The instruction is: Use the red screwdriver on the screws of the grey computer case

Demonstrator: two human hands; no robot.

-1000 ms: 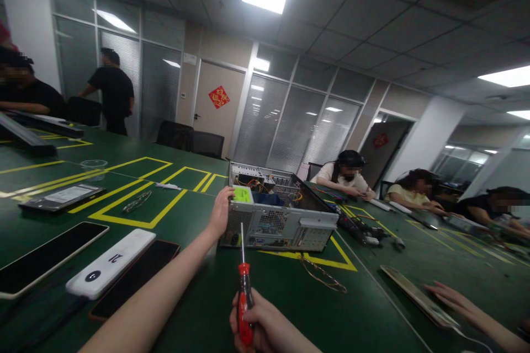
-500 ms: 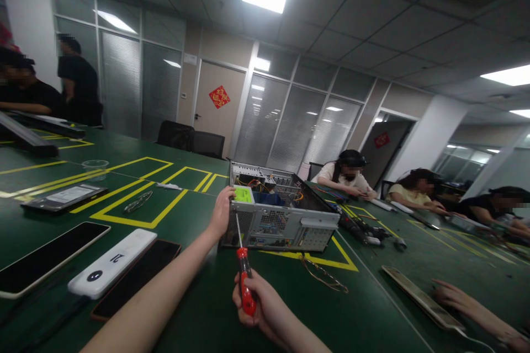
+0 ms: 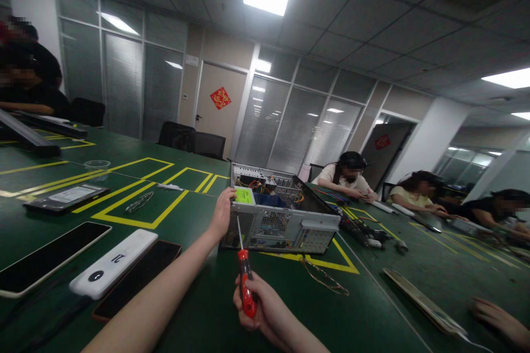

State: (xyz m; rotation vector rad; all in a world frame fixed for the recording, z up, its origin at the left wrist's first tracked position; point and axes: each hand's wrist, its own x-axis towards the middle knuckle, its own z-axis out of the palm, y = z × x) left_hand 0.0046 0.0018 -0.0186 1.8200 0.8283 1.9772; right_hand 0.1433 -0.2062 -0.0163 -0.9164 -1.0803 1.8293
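A grey computer case [image 3: 285,226] lies on its side, uncovered, its rear panel toward me. Inside are colored cables and, at the left corner, a metal box with a bright green label [image 3: 243,195], which looks like a power supply. My left hand [image 3: 223,212] is closed on that left corner of the case, fingers beside the label; its fingertips are partly hidden. Wrapped in my right hand [image 3: 259,303] is a red-and-black screwdriver [image 3: 245,281]. Its shaft points up and away at the left of the rear panel; whether the tip touches cannot be told.
At left lie a hard drive [image 3: 66,197], phone [image 3: 52,256], white power bank [image 3: 114,265] and dark phone [image 3: 138,281]. Eyeglasses [image 3: 325,276] rest before the case. Another person's hand [image 3: 499,317] is near a phone [image 3: 422,300] at right. Several people sit around the green table.
My hands keep nearly the same places, and the screwdriver stays by the rear panel. The other person's hand at right has moved away from the phone. A standing person has moved left.
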